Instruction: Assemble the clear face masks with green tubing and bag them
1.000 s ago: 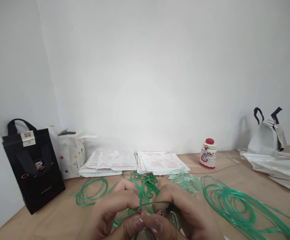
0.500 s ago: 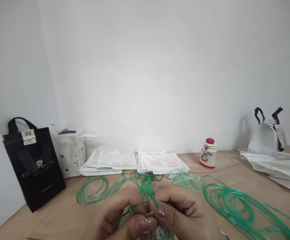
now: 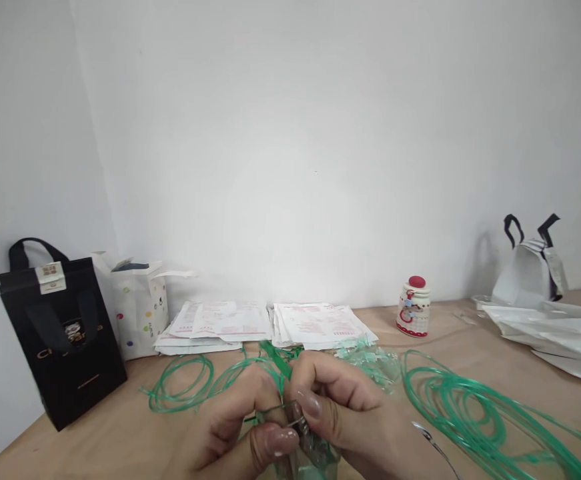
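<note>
Pinching from either side, my left hand [image 3: 240,423] and right hand [image 3: 345,407] hold a clear plastic piece [image 3: 315,453] low at centre. Between both hands runs a green strap [image 3: 279,360]; farther out, I see white packets [image 3: 323,324] and coiled green tubing [image 3: 470,385].

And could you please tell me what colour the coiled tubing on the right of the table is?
The coiled tubing is translucent green; the head view shows it.

1 L hand [image 3: 237,420], 1 R hand [image 3: 353,410], 1 clear pc [image 3: 313,463], 2 printed-pkt stacks [image 3: 235,320], 1 blk bag [image 3: 65,343], 1 dotted bag [image 3: 137,313], 1 wht bag [image 3: 523,277], 1 jar [image 3: 413,310], min. 2 grn coils [image 3: 457,383].
</note>
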A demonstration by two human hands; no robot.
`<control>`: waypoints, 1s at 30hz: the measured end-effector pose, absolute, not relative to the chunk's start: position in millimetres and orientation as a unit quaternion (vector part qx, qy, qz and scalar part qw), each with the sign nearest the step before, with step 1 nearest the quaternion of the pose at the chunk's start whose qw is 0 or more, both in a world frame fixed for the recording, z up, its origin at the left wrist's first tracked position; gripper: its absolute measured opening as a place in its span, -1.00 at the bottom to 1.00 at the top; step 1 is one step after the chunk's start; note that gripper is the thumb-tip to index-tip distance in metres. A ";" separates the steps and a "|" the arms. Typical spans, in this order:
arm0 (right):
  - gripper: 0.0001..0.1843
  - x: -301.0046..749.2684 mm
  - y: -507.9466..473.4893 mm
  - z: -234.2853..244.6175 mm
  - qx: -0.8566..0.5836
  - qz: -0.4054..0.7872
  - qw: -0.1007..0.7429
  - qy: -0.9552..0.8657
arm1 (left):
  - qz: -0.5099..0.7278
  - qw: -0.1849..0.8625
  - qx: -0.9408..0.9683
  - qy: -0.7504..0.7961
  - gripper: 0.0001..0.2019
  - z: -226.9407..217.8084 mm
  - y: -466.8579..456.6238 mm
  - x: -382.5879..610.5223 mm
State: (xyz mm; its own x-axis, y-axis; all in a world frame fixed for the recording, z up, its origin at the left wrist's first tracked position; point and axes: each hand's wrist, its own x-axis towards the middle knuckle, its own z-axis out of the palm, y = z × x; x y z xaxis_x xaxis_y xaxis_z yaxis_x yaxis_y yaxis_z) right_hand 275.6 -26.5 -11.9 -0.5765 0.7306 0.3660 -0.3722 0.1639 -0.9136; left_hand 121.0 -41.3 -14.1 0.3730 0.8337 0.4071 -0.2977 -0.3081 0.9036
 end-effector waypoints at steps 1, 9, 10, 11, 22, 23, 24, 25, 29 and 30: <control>-0.68 274.3 -23.7 -13.8 -0.133 0.646 0.439 -0.610 | 0.514 0.555 0.618 0.214 -0.79 -15.0 -39.1 121.1; -0.67 263.5 -22.4 -17.4 -0.154 0.727 0.484 -0.462 | 0.465 0.587 0.604 0.272 -0.72 -19.8 -20.5 117.3; -0.66 263.6 -22.6 -17.4 -0.155 0.726 0.483 -0.464 | 0.464 0.576 0.615 0.274 -0.73 -19.7 -20.5 117.0; -0.66 263.9 -22.4 -17.6 -0.158 0.723 0.484 -0.467 | 0.462 0.563 0.629 0.272 -0.74 -19.6 -20.8 116.9; -0.64 265.7 -35.6 -8.7 -0.239 0.505 0.515 -0.650 | 0.435 0.582 0.640 0.248 -0.87 -13.0 -27.9 109.3; -0.65 266.2 -38.2 -5.9 -0.257 0.516 0.504 -0.644 | 0.428 0.598 0.630 0.249 -0.86 -12.5 -29.5 109.2; -0.67 266.9 -40.4 -3.3 -0.269 0.532 0.490 -0.636 | 0.422 0.613 0.618 0.252 -0.86 -12.3 -31.0 109.9; -0.69 267.8 -42.0 -0.8 -0.275 0.546 0.479 -0.629 | 0.422 0.626 0.606 0.252 -0.86 -12.2 -32.5 111.0; -0.70 270.3 -45.4 5.9 -0.294 0.560 0.471 -0.615 | 0.442 0.653 0.569 0.232 -0.83 -11.5 -36.2 115.8; -0.69 270.3 -45.7 6.5 -0.300 0.553 0.477 -0.614 | 0.443 0.655 0.566 0.231 -0.83 -11.2 -36.6 115.9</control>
State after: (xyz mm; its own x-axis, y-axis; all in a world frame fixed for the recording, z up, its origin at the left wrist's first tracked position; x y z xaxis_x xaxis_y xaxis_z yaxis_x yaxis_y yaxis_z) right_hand 270.3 -45.7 6.5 -0.3654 0.8955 0.2540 -0.1581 0.2092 -0.9650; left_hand 115.9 -36.6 -11.2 0.4997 0.8431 0.1985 -0.3192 -0.0338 0.9471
